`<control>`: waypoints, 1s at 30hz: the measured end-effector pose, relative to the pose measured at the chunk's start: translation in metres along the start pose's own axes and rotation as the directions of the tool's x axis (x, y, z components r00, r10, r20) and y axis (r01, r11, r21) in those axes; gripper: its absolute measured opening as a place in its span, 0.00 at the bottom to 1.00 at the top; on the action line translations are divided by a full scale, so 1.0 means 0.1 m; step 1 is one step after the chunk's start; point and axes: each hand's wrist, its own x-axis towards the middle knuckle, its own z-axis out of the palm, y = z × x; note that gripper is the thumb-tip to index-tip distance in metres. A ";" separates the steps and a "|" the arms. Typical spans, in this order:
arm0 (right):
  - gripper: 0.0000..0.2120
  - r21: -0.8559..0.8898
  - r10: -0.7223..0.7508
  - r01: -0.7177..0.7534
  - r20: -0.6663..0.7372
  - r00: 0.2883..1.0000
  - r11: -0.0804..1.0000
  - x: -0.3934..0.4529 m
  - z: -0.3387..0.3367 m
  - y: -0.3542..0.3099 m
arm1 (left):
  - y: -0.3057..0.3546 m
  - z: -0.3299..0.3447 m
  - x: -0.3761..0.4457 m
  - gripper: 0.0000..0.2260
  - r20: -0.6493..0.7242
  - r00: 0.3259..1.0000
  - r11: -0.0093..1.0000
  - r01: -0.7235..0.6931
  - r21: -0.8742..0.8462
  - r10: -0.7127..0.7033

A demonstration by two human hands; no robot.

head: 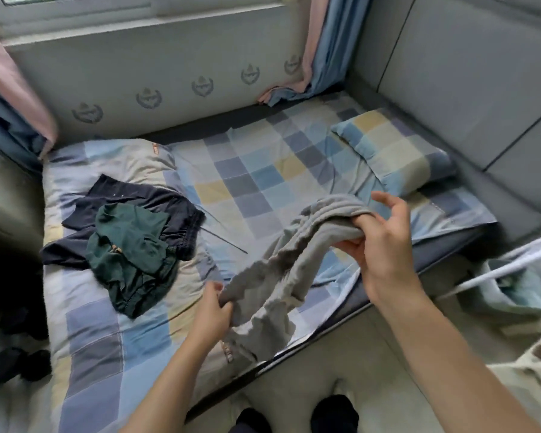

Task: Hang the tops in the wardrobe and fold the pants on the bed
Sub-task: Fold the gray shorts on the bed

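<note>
Grey garment [281, 270] bunched, held above bed [247, 182] at centre frame | left hand [211, 310] gripping lower end | right hand [378, 239] pinching upper end | dark green garment [132, 245] on navy garment [144, 201], left of frame | pillow [394, 151] upper right

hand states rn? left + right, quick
Left hand: closed, gripping the lower end of the grey garment.
Right hand: closed on the garment's upper end, some fingers lifted.
</note>
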 end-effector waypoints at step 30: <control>0.18 -0.286 0.572 0.930 0.733 0.367 -0.231 2.59 -3.03 -0.07 | 1.94 0.26 0.56 0.25 0.511 0.636 0.110 -0.682 0.724 0.578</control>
